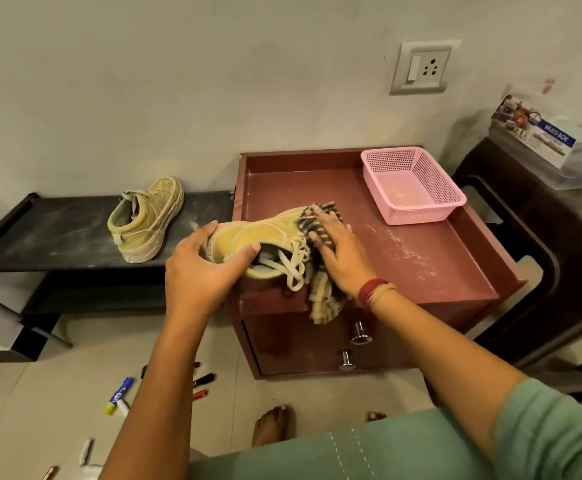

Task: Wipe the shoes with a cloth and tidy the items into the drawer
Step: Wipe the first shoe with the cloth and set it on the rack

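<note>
Green-sleeved forearms reach to the dusty tan canvas sneaker (265,237) at the maroon cabinet top's (421,258) front-left corner. Left hand (203,268) clasps its heel; right hand (338,251), flat, presses the striped cloth (320,292) against it. Wiping underway; sneaker 2 (146,223) awaits on the black bench (57,233). Pens (120,394) litter the floor.

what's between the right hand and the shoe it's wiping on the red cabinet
In the head view, a striped black-and-cream cloth lies between the right hand and the tan lace-up shoe, pressed onto its front, one end hanging over the cabinet edge.
</note>
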Demonstrator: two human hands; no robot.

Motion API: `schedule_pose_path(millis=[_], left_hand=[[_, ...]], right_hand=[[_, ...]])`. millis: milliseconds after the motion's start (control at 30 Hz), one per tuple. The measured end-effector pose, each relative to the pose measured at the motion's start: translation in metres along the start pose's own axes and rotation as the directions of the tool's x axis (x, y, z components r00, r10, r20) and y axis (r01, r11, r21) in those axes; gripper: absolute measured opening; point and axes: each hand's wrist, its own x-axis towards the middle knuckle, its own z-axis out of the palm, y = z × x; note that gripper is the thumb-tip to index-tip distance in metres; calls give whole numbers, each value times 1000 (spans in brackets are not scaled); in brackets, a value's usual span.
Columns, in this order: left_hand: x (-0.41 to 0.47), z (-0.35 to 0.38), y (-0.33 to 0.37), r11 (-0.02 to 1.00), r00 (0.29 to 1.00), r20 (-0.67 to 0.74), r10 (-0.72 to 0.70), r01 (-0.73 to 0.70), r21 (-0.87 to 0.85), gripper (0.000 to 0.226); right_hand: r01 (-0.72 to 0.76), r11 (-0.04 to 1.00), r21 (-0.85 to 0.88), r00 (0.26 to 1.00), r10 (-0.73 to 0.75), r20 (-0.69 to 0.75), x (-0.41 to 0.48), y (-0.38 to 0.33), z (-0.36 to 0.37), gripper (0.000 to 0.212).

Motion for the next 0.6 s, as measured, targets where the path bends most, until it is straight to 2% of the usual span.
schedule_pose_path(millis=[67, 133, 200, 267, 300, 333, 433, 533, 600], left_hand=[[1, 1, 0, 1000, 1000, -4, -22, 22, -8, 95], [2, 1, 0, 1000, 1000, -5, -28, 28, -7, 96], [2, 2, 0, 1000, 1000, -6, -26, 26, -4, 96], [3, 1, -1, 1000, 1000, 1, -25, 25, -1, 96], [3, 1, -2, 1000, 1000, 9, -22, 22, 1, 95], [3, 1, -2, 1000, 1000, 17, -18, 18, 3, 95], [1, 1, -2, 1000, 1000, 24, 6, -6, 8, 96], [0, 1, 0, 1000, 1000, 16, 10, -11, 4, 98], [0, 2, 0, 1000, 1000, 13, 14, -14, 1, 98]], right_hand=[[-190, 966, 175, 976, 205, -69, 6, 1, -11, 44], [-194, 908, 372, 954, 262, -143, 4, -9, -16, 37], [-55, 921, 385, 981, 121, -150, -6, -32, -14, 39], [151, 950, 272, 988, -148, -30, -17, -54, -4, 41], [230, 951, 206, 970, -242, 34, -20, -58, 3, 43], [250, 955, 158, 963, -262, 63, -19, -56, 7, 44], [141, 984, 112, 989, -145, 22, -7, -36, 4, 52], [-37, 999, 31, 999, 38, -35, 0, -19, -6, 48], [-56, 984, 170, 996, 67, -60, -4, -30, -8, 47]])
